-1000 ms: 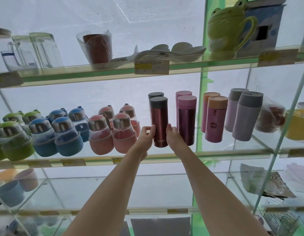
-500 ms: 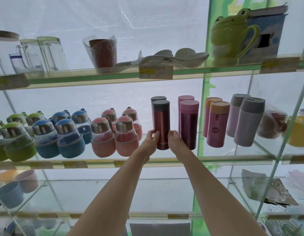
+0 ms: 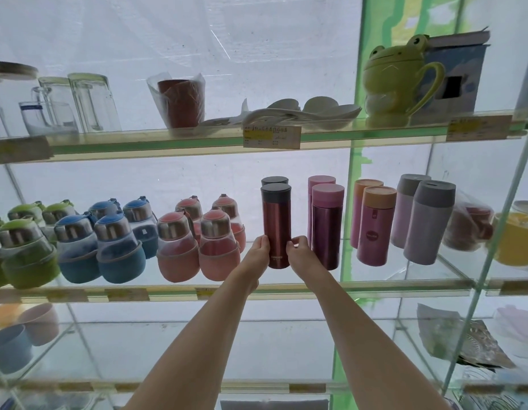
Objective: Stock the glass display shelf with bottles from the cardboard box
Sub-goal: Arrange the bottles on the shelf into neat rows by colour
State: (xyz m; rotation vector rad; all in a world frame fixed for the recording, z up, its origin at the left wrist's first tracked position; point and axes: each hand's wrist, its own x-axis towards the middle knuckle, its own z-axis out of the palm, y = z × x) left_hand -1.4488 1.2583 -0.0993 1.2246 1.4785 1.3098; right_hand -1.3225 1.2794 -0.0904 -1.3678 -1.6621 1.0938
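A tall red metallic bottle with a dark cap [image 3: 276, 223] stands upright on the middle glass shelf [image 3: 375, 287]. My left hand [image 3: 258, 251] presses its lower left side and my right hand [image 3: 299, 251] its lower right side, so both hold it near the base. A second dark-capped bottle [image 3: 274, 180] stands right behind it. To the right stands a purple bottle with a pink cap [image 3: 326, 224]. Round pink bottles [image 3: 218, 247] stand to the left. The cardboard box is out of sight.
Blue bottles [image 3: 117, 250] and green bottles [image 3: 26, 255] fill the shelf's left. Pink-orange [image 3: 375, 226] and grey tumblers [image 3: 428, 223] stand to the right. The upper shelf holds glasses [image 3: 88, 105], a wrapped red cup [image 3: 180, 102], white spoons and a frog mug [image 3: 392, 81].
Both hands have slid a little lower on the red bottle, close to its base. The view has shifted slightly, so the shelves sit lower in the frame.
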